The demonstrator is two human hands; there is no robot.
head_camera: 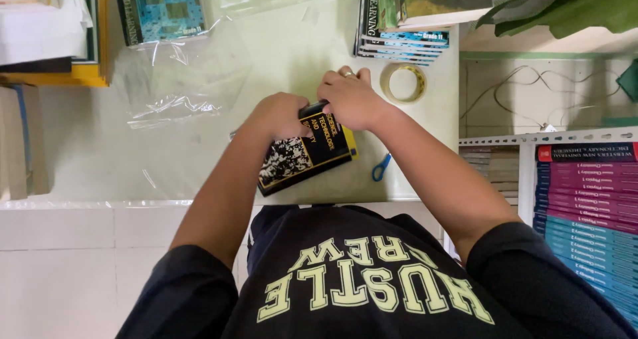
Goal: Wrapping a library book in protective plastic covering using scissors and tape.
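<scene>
Both hands, left hand (282, 115) and right hand (351, 100), curl down onto the far edge of a black-and-yellow book (306, 154) lying on the tabletop (100, 153); tape roll (403, 83) and blue scissors (381, 167) sit just right of the book.

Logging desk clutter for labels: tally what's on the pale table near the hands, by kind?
Black-and-yellow book under left hand and right hand: 1
Tape roll: 1
Blue-handled scissors: 1
Clear plastic sheet: 1
Total: 4
</scene>
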